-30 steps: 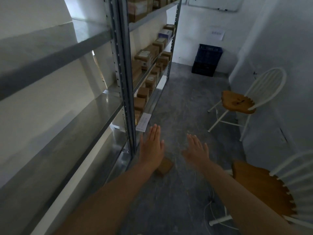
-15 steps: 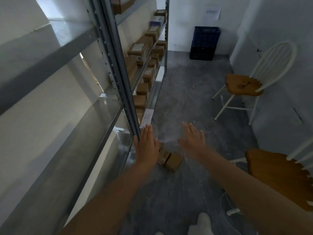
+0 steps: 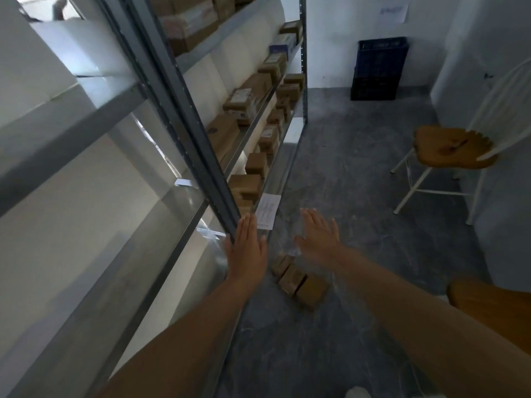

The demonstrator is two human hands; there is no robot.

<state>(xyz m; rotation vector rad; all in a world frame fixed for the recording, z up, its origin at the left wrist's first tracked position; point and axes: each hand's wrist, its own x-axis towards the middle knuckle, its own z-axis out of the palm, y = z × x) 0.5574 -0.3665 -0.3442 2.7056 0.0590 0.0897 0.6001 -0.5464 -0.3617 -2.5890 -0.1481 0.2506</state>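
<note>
Both hands have come lower and nearer the floor's left edge over the last second. The row of small cardboard boxes [image 3: 298, 278], which the left hand [image 3: 247, 251] half covered then, now lies in plain view between the two wrists: three brown boxes side by side, touching, on the grey floor [image 3: 359, 173] just beside the foot of the metal rack [image 3: 184, 110]. The left hand is flat, palm down, fingers straight and pressed together, and holds nothing; its fingertips overlap the rack's upright post in the view (whether they touch it I cannot tell). The right hand [image 3: 319, 239] is likewise flat and empty, fingers slightly fanned, hovering above the floor just beyond the far end of the row. Neither hand touches a box yet. A paper label [image 3: 268, 209] sits on a low shelf's front edge just ahead of the left fingertips. By my reading the approach is nearly done: the person has closed in with the head tilted down, so the step in hand is the reach. Since both hands sit a little past the row, the next move likely calls for them to draw back and down onto it. The near chair's seat [image 3: 494, 305] crowds the right forearm.
</note>
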